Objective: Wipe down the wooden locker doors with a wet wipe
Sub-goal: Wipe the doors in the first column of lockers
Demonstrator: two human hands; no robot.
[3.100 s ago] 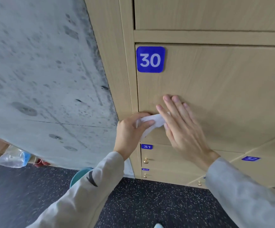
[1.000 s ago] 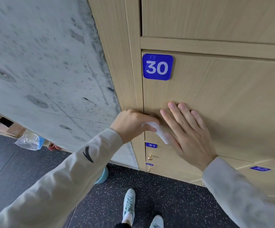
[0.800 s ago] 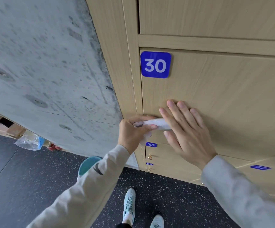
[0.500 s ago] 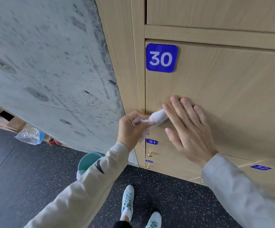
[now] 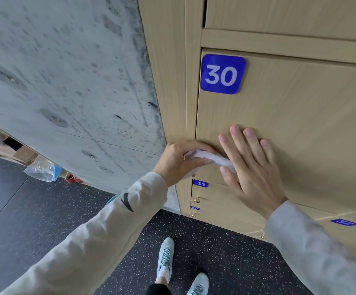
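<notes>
One head-worn camera looked forward and down, close to the locker door [image 5: 290, 124], floor [image 5: 45, 220] below.

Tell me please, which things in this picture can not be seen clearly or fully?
All in the head view:
- Wet wipe: partly hidden inside the left hand and behind the right hand.
- Lower left edge of door 30: covered by both hands.
- Small blue label under label 31: too small to read.
- Blue label at right: blurred.
- Teal object on the floor: hidden behind the left sleeve.
</notes>
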